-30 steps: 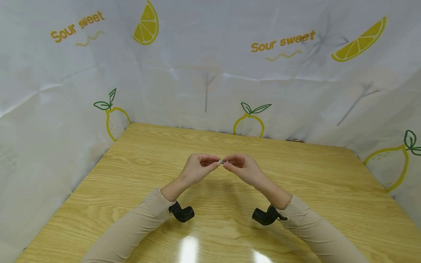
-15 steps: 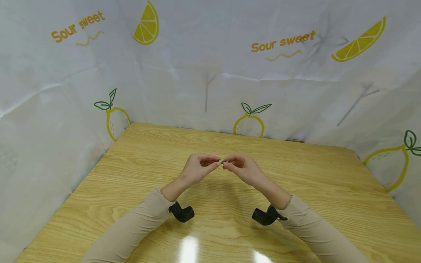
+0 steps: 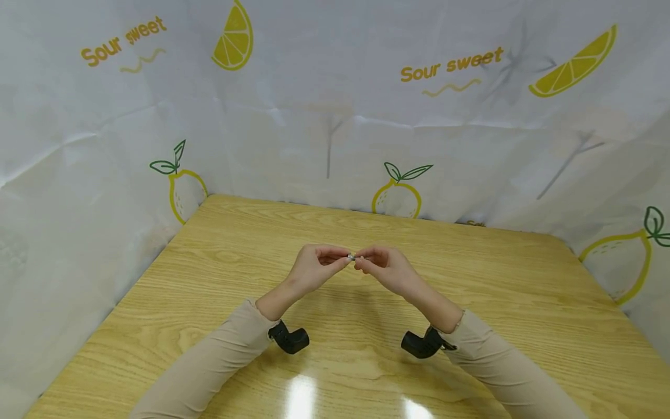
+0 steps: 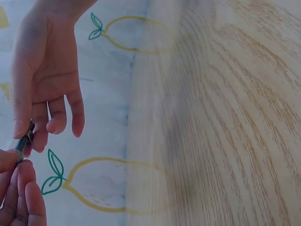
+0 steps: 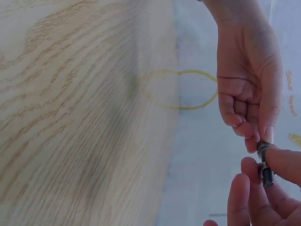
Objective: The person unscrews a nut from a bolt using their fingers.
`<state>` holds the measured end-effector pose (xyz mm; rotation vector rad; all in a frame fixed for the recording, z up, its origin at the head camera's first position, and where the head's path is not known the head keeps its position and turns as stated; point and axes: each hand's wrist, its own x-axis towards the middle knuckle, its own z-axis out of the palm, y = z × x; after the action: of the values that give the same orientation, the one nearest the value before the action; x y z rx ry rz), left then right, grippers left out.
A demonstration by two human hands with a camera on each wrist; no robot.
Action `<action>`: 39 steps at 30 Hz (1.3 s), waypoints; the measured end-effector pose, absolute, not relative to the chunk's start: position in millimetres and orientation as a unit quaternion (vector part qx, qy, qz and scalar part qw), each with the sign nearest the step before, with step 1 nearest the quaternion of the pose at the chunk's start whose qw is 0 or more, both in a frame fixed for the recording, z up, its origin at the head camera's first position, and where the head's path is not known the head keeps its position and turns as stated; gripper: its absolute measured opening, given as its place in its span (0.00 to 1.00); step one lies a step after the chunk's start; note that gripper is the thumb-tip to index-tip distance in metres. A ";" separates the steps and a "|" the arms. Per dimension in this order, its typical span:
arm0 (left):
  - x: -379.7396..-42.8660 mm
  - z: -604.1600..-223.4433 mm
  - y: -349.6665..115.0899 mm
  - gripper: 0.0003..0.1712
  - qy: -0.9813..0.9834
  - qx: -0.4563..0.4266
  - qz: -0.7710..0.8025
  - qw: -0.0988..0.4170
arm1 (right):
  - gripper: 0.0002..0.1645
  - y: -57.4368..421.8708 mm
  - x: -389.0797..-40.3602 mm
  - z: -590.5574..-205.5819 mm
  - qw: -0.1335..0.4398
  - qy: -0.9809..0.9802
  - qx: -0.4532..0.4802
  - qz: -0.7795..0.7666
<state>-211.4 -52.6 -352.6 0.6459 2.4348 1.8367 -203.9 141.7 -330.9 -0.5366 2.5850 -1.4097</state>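
A white cloth curtain printed with lemons (image 3: 314, 64) stands behind the broad, pale-brown wooden table (image 3: 235, 244). Over the table's middle, the bare left hand (image 3: 309, 269) and bare right hand (image 3: 396, 272) meet, each thumb and fingertips narrowed in a pinch. Between them, raised above the table, is a slim grey threaded metal bolt (image 5: 267, 178), gripped at opposite ends, probably to steady so small a piece. A ring-like metal collar (image 5: 263, 168), nut or washer unclear, sits on it.

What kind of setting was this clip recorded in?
Probably a makeshift recording booth: a wood-grain table backed and flanked by lemon-printed sheeting, plus two wrist-worn black devices.
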 end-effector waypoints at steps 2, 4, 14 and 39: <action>-211.6 -352.8 -52.7 0.14 0.781 0.209 0.588 0.010 | 0.16 141.9 -203.6 -331.2 0.066 0.859 -0.178 -0.475; -212.0 -353.1 -52.6 0.14 0.781 0.208 0.589 0.010 | 0.18 142.1 -203.3 -331.3 0.064 0.855 -0.174 -0.484; -212.6 -353.5 -51.7 0.14 0.782 0.203 0.589 0.010 | 0.18 144.1 -203.2 -331.0 0.057 0.858 -0.182 -0.477; -212.9 -353.3 -52.2 0.16 0.782 0.207 0.588 0.012 | 0.22 144.8 -204.0 -329.9 0.075 0.866 -0.163 -0.466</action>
<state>-212.9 -52.2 -353.3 0.6440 2.4373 1.8338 -204.0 144.8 -329.9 -0.4896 2.5993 -1.3974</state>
